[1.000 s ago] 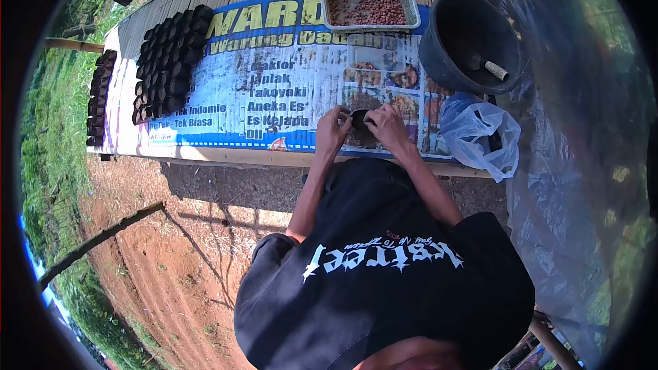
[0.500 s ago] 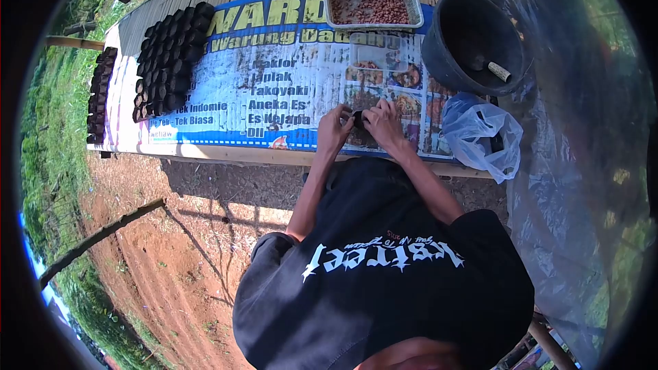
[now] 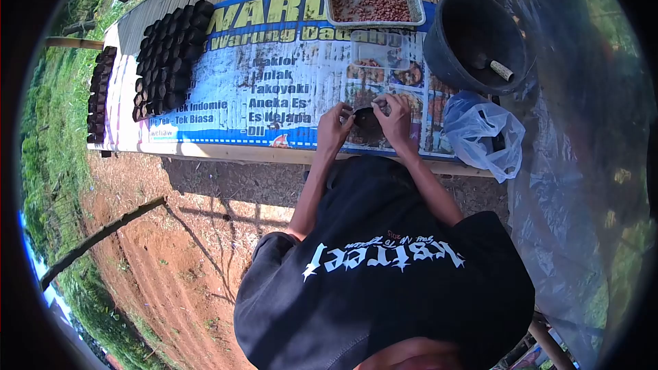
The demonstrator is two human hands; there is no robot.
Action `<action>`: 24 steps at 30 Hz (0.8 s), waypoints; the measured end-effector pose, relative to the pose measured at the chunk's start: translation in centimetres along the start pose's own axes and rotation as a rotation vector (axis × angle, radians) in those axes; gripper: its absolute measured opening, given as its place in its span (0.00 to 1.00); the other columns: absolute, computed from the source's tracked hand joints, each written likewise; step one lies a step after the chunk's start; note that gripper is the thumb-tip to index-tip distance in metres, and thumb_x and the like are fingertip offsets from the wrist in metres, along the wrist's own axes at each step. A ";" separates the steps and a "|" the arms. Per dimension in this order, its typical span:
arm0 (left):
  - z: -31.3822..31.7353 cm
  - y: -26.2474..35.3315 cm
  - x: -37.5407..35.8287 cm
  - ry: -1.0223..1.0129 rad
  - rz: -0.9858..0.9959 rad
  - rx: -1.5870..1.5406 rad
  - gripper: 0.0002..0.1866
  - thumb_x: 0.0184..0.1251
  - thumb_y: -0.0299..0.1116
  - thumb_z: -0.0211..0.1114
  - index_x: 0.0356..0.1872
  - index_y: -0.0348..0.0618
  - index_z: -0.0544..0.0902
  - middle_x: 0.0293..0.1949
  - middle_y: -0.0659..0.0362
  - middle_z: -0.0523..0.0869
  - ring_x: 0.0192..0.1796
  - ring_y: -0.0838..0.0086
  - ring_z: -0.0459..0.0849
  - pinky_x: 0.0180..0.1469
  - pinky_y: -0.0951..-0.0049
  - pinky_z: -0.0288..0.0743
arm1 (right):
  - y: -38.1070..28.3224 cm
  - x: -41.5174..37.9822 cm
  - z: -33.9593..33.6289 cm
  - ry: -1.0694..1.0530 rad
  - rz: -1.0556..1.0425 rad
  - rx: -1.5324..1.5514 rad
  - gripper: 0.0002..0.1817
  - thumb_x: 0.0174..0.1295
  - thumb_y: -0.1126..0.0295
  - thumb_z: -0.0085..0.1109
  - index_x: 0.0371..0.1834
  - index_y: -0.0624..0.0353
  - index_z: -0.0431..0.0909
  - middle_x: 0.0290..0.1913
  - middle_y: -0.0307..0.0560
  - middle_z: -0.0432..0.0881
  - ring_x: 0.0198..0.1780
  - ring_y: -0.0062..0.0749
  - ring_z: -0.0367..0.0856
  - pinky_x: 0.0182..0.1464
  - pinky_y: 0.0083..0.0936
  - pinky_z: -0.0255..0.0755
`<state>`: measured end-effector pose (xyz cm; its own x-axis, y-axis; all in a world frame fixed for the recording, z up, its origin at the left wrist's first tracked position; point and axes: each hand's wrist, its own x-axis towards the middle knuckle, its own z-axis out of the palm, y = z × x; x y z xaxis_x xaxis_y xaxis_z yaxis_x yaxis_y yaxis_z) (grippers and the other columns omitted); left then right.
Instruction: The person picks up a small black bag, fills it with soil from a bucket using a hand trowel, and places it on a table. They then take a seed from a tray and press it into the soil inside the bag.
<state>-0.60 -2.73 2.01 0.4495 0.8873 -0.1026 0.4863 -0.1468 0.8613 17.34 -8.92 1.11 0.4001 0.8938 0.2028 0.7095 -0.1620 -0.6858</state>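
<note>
My left hand (image 3: 334, 127) pinches the left rim of a small black plastic seedling bag (image 3: 367, 120) just above the banner-covered table. On its other side, the fingertips of my right hand (image 3: 393, 120) grip the rim, so the mouth is spread between both hands. How much is inside the bag I cannot make out. Beyond my hands lies a clear plastic lid or box (image 3: 381, 52), and behind it stands a rectangular tray (image 3: 418, 16) with reddish seeds or beans (image 3: 375, 5).
A black bucket (image 3: 436, 48) at right holds a tool with a pale handle (image 3: 501, 70). Beside it sits a clear plastic bag (image 3: 488, 138) with dark contents. Rows of black seedling bags (image 3: 171, 62) stand at left on the printed banner (image 3: 274, 123); another row (image 3: 100, 96) lines the left edge.
My right hand has shifted slightly up and right from my left. The black seedling bag, bunched small between my fingers before, is now pulled wider at its mouth.
</note>
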 end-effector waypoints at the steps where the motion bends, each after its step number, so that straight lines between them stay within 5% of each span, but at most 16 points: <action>1: 0.1 -0.1 0.0 -0.006 -0.008 0.003 0.12 0.60 0.31 0.69 0.43 0.39 0.81 0.32 0.50 0.88 0.39 0.54 0.87 0.41 0.59 0.78 | 0.9 -0.1 0.6 -0.040 0.121 0.081 0.17 0.52 0.62 0.74 0.40 0.58 0.80 0.36 0.44 0.82 0.41 0.39 0.78 0.49 0.38 0.71; 4: 0.2 -0.3 0.1 -0.015 -0.027 0.005 0.12 0.61 0.31 0.70 0.43 0.39 0.81 0.32 0.50 0.88 0.39 0.53 0.88 0.41 0.60 0.78 | 5.0 -1.1 3.2 -0.221 0.457 0.273 0.35 0.43 0.53 0.82 0.50 0.58 0.73 0.38 0.46 0.80 0.41 0.36 0.81 0.45 0.35 0.75; 10: 0.0 -0.1 0.0 -0.011 -0.015 0.004 0.12 0.61 0.31 0.70 0.43 0.40 0.81 0.31 0.50 0.88 0.38 0.53 0.87 0.40 0.59 0.77 | 4.3 -2.1 4.0 -0.356 0.668 0.435 0.35 0.47 0.57 0.82 0.53 0.61 0.72 0.44 0.47 0.80 0.47 0.31 0.79 0.50 0.30 0.76; 17: 0.0 -0.2 0.0 -0.007 -0.005 0.009 0.12 0.61 0.32 0.69 0.43 0.39 0.81 0.31 0.50 0.88 0.39 0.52 0.87 0.41 0.59 0.77 | 4.2 -2.0 4.3 -0.344 0.670 0.429 0.36 0.47 0.58 0.82 0.55 0.61 0.71 0.44 0.47 0.79 0.47 0.32 0.79 0.49 0.29 0.75; 20: 0.6 -1.3 0.2 0.033 0.063 0.020 0.13 0.62 0.33 0.71 0.45 0.40 0.83 0.31 0.53 0.89 0.22 0.68 0.82 0.31 0.66 0.74 | 4.6 -2.1 4.8 -0.338 0.662 0.445 0.36 0.46 0.59 0.82 0.55 0.60 0.71 0.44 0.46 0.79 0.47 0.31 0.78 0.49 0.29 0.74; 24: 0.6 -1.4 0.2 0.025 0.050 0.024 0.13 0.62 0.33 0.71 0.45 0.40 0.83 0.31 0.53 0.89 0.22 0.68 0.82 0.31 0.66 0.74 | 4.8 -2.2 5.1 -0.346 0.653 0.416 0.36 0.47 0.61 0.82 0.55 0.60 0.69 0.43 0.46 0.78 0.45 0.30 0.78 0.48 0.28 0.74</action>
<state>-0.75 -2.58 0.46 0.4547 0.8894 -0.0470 0.4814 -0.2010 0.8531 16.91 -9.52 -6.22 0.4073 0.7629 -0.5021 0.0997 -0.5837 -0.8059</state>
